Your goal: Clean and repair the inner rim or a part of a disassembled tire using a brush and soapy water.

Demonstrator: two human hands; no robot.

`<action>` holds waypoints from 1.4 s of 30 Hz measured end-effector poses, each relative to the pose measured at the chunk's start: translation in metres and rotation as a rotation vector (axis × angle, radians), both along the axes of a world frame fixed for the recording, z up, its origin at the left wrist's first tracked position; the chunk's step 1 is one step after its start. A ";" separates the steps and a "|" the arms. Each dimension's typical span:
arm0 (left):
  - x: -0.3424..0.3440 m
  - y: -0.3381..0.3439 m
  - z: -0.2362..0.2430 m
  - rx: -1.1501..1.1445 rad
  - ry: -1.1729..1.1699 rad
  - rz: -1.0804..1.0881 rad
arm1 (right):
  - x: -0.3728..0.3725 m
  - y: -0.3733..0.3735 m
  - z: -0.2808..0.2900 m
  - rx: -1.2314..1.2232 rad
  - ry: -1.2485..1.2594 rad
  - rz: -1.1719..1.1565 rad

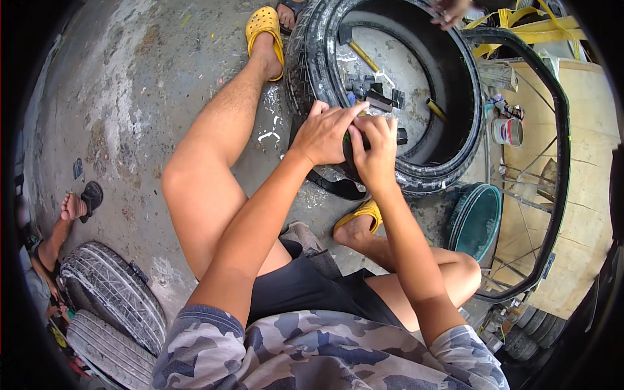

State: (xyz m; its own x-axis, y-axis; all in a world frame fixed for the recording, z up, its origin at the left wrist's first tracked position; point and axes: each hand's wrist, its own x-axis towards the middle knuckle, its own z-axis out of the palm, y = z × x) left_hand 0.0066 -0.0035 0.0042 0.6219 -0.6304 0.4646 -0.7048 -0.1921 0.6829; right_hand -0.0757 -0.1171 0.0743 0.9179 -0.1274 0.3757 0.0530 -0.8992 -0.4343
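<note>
My left hand [323, 135] and right hand [376, 148] are drawn tight together at the near edge of the big black tire [324, 68], fingers curled and closed around a dark piece [351, 166] between them; my knuckles hide most of it, so I can't tell its full shape. I'd say I use 2 hands for a firmer, steadier hold. The tire lies between my spread legs, with the left yellow clog [262, 21] beside it and the right yellow clog [372, 211] near its lower edge, likely to suit my reach. Inside its ring lie a yellow-handled tool [364, 57] and loose black blocks [380, 99], probably grouped there to be handy. The tire's thick wall bounds my fingers on the right, and another person's hand [450, 12] is at its far rim. The green tub [478, 221], the small bucket [507, 132] and the black hoop [565, 149] before the plywood [591, 130] tighten my right side; the concrete floor [130, 130] gives wider room leftward, toward the treaded tires [114, 286].
</note>
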 end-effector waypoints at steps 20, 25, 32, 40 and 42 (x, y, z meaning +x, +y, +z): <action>0.001 0.001 0.006 -0.097 -0.041 -0.014 | 0.014 0.009 -0.007 0.087 -0.030 -0.149; -0.002 0.014 0.003 0.003 0.010 -0.038 | -0.053 0.014 -0.007 -0.041 0.045 0.064; 0.000 0.005 -0.004 -0.014 -0.087 -0.024 | -0.010 0.015 -0.007 0.004 -0.026 -0.084; -0.002 -0.002 -0.002 -0.074 -0.051 -0.015 | 0.009 0.012 -0.010 -0.013 -0.015 -0.172; 0.001 0.005 -0.004 -0.021 -0.031 -0.021 | -0.003 0.018 -0.010 -0.002 -0.016 -0.137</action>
